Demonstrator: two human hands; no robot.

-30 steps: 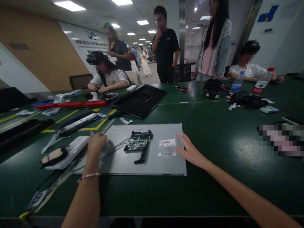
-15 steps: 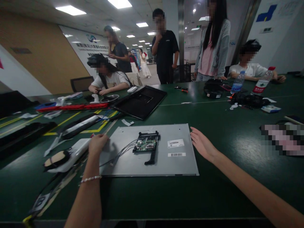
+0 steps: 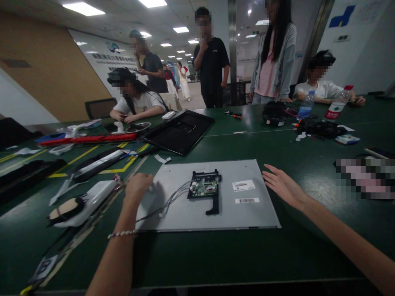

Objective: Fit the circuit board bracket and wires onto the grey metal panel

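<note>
A flat grey metal-backed display panel (image 3: 182, 216) lies face down on the green table in front of me. Mounted on its back is a green circuit board (image 3: 203, 188) in a black bracket (image 3: 212, 205); thin cables (image 3: 173, 198) run from it toward the left edge. My left hand (image 3: 138, 188) is at the panel's left edge with its fingers curled in, the fingertips partly hidden. At the opposite edge my right hand (image 3: 285, 186) has its fingers stretched out, tips touching or almost touching the panel.
A black display frame (image 3: 182, 135) lies behind the panel. To the left are a white padded item (image 3: 92, 201) and black strips (image 3: 95, 164). Pliers (image 3: 233, 115), bottles (image 3: 306, 107) and a black cable bundle (image 3: 321, 128) sit farther back. Several people are around the table.
The panel, with its board and cables, has slid right across the table. Both my hands have moved right along with it, and the view has shifted slightly.
</note>
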